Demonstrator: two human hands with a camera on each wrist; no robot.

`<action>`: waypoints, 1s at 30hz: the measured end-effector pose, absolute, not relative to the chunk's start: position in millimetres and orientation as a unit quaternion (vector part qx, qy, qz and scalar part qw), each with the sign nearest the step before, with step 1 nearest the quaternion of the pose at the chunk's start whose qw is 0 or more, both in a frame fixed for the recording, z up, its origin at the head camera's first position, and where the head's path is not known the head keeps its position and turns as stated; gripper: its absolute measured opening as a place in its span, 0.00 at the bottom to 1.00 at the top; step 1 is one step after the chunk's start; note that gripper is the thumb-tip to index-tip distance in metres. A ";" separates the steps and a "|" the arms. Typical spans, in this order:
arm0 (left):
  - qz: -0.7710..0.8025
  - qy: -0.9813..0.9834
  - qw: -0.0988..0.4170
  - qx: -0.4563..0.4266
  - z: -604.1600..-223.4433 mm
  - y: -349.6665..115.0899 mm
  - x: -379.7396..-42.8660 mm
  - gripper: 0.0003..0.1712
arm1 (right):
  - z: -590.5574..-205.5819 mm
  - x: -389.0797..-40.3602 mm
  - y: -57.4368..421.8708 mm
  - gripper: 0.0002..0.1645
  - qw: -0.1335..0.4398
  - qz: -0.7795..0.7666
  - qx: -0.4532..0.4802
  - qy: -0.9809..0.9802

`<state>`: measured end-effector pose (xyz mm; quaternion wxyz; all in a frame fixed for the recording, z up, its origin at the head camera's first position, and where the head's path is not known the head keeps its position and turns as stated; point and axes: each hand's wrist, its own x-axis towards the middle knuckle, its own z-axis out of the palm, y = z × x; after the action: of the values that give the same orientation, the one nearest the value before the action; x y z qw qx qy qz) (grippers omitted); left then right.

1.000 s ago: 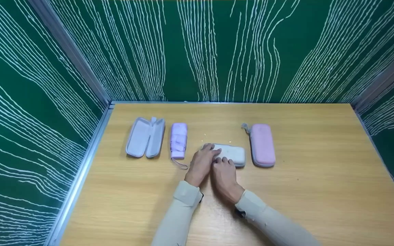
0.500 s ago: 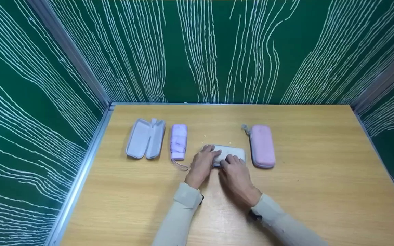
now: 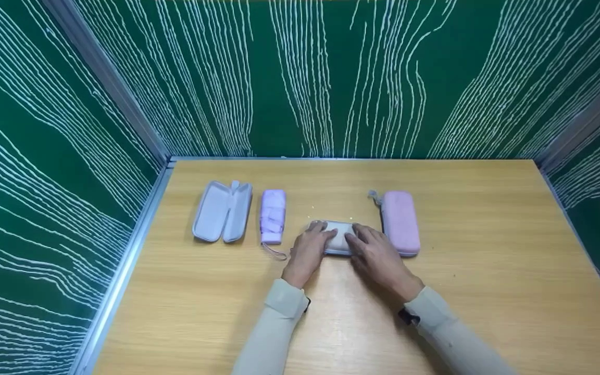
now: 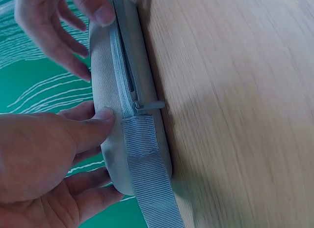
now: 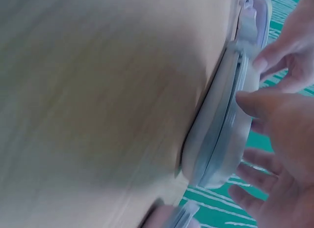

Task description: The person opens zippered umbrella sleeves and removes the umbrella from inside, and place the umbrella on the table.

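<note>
An off-white zip case (image 3: 340, 240) lies lengthwise across the table between both hands. My left hand (image 3: 308, 253) holds its left end, thumb on top and fingers round the far side. At the right end is my right hand (image 3: 380, 260), its thumb on the near part of the lid and its fingers reaching over to the far edge. In the left wrist view a zip pull (image 4: 149, 106) sits beside a ribbed grey strap (image 4: 147, 159) at the left end. A narrow gap runs along the zip (image 4: 125, 56) on the near side.
Left of the hands lie a folded lilac umbrella (image 3: 272, 213) with a wrist loop and an opened pale lilac case (image 3: 211, 212). A closed pink case (image 3: 401, 221) lies close to the right hand. Green walls with white lines stand around the table (image 3: 201, 312).
My right hand has moved rightward along the near edge of the off-white case to its right end, its fingers unfolding over the lid. My left hand has stayed in place.
</note>
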<state>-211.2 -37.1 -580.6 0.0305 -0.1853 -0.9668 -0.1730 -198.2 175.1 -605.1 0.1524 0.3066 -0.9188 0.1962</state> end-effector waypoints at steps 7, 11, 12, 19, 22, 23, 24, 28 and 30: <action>-0.176 -0.967 0.024 -0.183 -582.2 -35.0 -209.5 0.21 | -605.8 -202.0 185.1 0.29 0.127 0.183 0.329 -0.918; -0.133 -0.974 0.011 -0.184 -582.2 -32.4 -208.1 0.24 | -604.6 -201.4 186.3 0.27 0.104 0.181 0.324 -0.923; -0.119 -0.975 0.012 -0.187 -582.1 -31.6 -207.3 0.25 | -604.7 -201.5 186.3 0.26 0.102 0.181 0.324 -0.923; -0.014 -0.979 0.061 -0.193 -585.5 -23.0 -201.3 0.28 | -606.6 -202.0 184.4 0.26 0.109 0.181 0.323 -0.923; 0.014 -0.979 0.070 -0.194 -587.1 -20.7 -198.7 0.28 | -607.7 -201.8 183.2 0.25 0.112 0.186 0.322 -0.922; 0.016 -0.978 0.074 -0.194 -587.7 -20.4 -198.3 0.27 | -608.0 -201.8 182.7 0.25 0.114 0.189 0.322 -0.921; 0.015 -0.978 0.078 -0.195 -588.4 -20.4 -198.2 0.27 | -608.2 -201.7 182.2 0.25 0.118 0.191 0.322 -0.920; -0.014 -0.977 0.077 -0.197 -589.7 -23.2 -199.2 0.27 | -609.8 -201.6 179.8 0.23 0.141 0.195 0.320 -0.916; -0.031 -0.977 0.072 -0.199 -589.3 -25.1 -200.3 0.27 | -610.8 -201.2 178.2 0.23 0.152 0.193 0.318 -0.916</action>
<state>-200.3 -25.1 -589.3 0.0716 -0.1995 -0.9768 -0.0311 -201.2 178.2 -610.8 0.1524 0.3177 -0.9158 0.1926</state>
